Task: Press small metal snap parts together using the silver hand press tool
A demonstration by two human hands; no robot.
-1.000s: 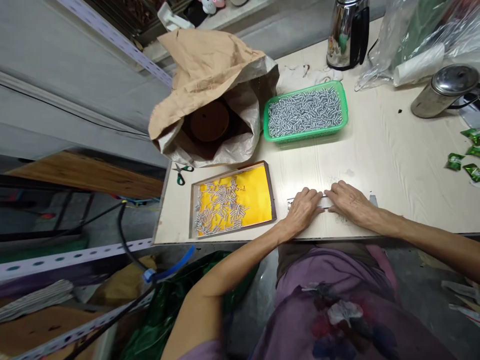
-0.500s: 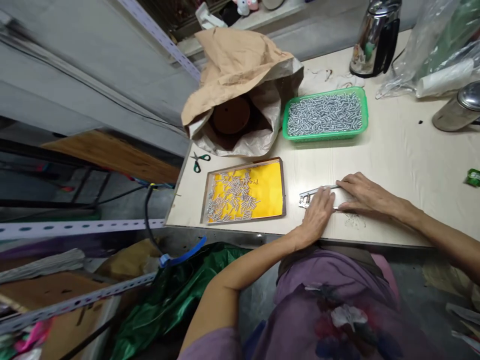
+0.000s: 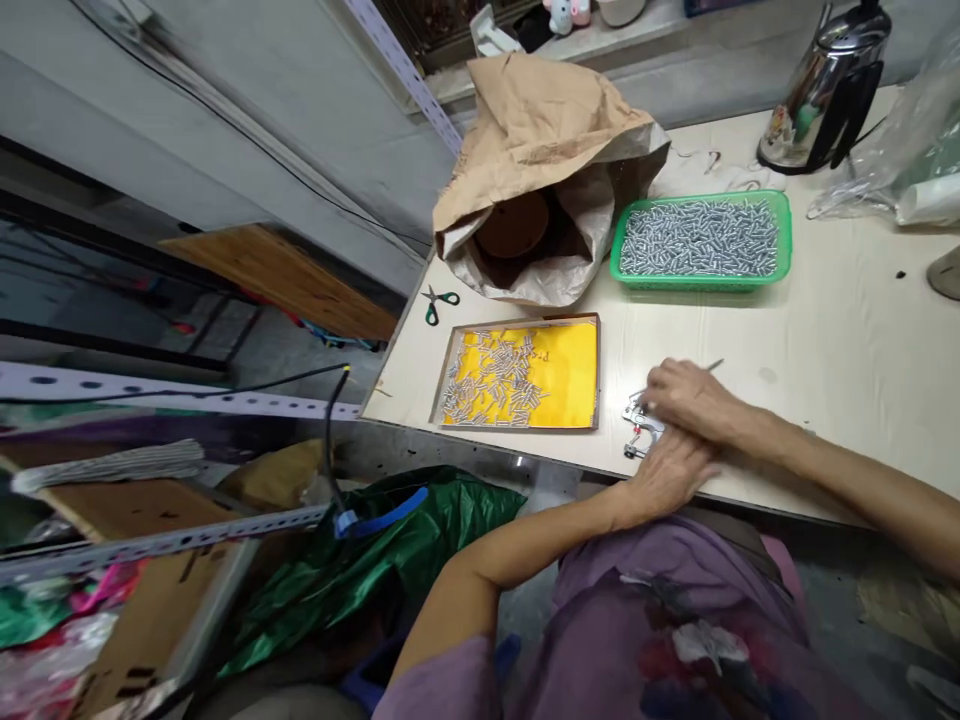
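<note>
Both my hands are on a flat metal piece [image 3: 639, 428] at the table's near edge. My right hand [image 3: 686, 400] lies over its top with fingers curled around it. My left hand [image 3: 667, 470] grips it from below, at the edge of the table. Only the piece's left end, with small holes and tabs, shows past my fingers. To the left lies a shallow brown tray with a yellow bottom [image 3: 574, 375], holding several small silver screws. Farther back stands a green basket [image 3: 780, 240] full of the same screws.
An open brown paper sack [image 3: 540, 130] stands at the table's back left, with green-handled scissors [image 3: 433, 303] beside it. A steel kettle [image 3: 825, 90] and clear plastic bags are at the back right. Perforated metal rails, green plastic and boxes fill the floor to the left.
My hands drew the metal piece toward the table's near edge and tilted it; the left hand slid under it. The camera turned left, shifting the table right in view.
</note>
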